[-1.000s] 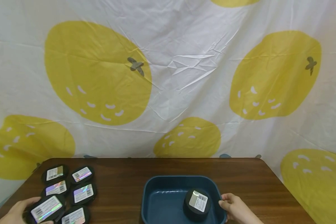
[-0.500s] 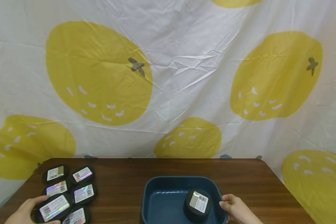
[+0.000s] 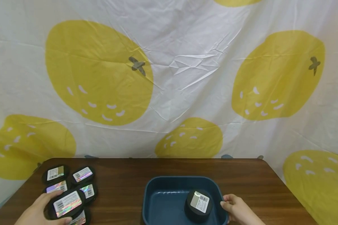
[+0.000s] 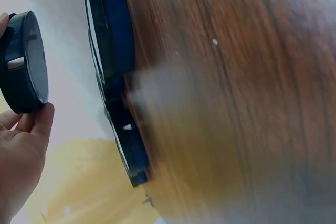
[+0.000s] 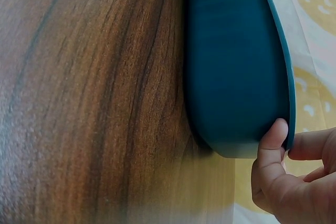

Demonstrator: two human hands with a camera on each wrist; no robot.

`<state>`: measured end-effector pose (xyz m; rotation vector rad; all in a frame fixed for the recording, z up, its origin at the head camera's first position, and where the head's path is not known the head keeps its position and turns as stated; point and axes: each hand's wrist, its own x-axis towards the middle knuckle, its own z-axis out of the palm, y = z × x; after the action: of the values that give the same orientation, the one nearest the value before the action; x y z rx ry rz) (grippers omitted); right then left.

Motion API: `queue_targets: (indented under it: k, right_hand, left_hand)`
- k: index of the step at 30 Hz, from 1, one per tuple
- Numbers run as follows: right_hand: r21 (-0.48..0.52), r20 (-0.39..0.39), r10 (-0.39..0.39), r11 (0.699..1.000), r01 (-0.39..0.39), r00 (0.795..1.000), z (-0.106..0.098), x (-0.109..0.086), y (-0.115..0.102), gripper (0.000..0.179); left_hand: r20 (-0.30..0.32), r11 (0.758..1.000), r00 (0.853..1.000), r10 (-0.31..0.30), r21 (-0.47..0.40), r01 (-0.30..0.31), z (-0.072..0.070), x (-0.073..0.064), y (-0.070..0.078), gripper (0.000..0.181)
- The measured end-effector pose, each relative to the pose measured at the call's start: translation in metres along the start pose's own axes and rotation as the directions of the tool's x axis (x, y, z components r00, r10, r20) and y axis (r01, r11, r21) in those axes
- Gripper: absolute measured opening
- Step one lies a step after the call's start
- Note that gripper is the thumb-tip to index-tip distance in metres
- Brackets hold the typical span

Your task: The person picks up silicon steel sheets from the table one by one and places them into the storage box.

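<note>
Container (image 3: pixel 67 203) in left hand (image 3: pixel 38 211), tray (image 3: pixel 180 177) rim in right hand (image 3: pixel 236 207)

Left hand grasps the round black container by its side wall, label up; left wrist view has it off the bench (image 3: pixel 118 193). Five other containers (image 3: pixel 83 174) show on the bench at left; in the head view the held one partly covers some. Right hand pinches the blue tray's right rim, thumb against fingers. Tray sits on the bench; second container (image 3: pixel 198 203) inside it, toward the right side, label up.

Handling, my call: side-wall grip suits it, label stays uncovered. Best to hold it level and high enough not to clip neighbours. Right hand should only steady the tray: light pinch, no lifting or tugging the rim, or the second container may slide. Weight unclear, so firm grip.
</note>
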<state>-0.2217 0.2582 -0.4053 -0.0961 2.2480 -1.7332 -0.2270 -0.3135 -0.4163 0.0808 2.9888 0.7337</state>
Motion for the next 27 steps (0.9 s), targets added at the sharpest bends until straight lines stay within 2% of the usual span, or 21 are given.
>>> queue_targets:
  k: [6,12,20,24,27]
  right_hand:
    - [0.003,-0.005,-0.015,1.0,0.015,1.0,0.001,0.0,0.0,0.033]
    - [-0.003,-0.008,-0.016,1.0,0.016,1.0,0.001,0.0,0.0,0.033]
    - [-0.012,0.0,-0.015,1.0,0.015,1.0,0.001,0.001,0.0,0.03]
    - [-0.02,-0.002,-0.01,1.0,0.01,1.0,0.001,0.001,0.0,0.029]
    - [-0.022,-0.007,-0.008,1.0,0.008,1.0,0.001,0.0,0.0,0.029]
  left_hand:
    - [-0.066,0.999,0.997,0.043,-0.021,-0.045,0.006,-0.002,0.012,0.091]
    - [-0.147,0.991,0.98,0.135,0.006,-0.135,0.013,-0.003,0.029,0.09]
    - [-0.113,0.984,0.979,0.171,-0.022,-0.175,0.018,0.001,0.05,0.089]
    - [-0.171,0.968,0.957,0.236,-0.041,-0.246,0.022,0.002,0.059,0.086]
    - [-0.189,0.962,0.949,0.254,-0.048,-0.267,0.024,0.003,0.067,0.085]
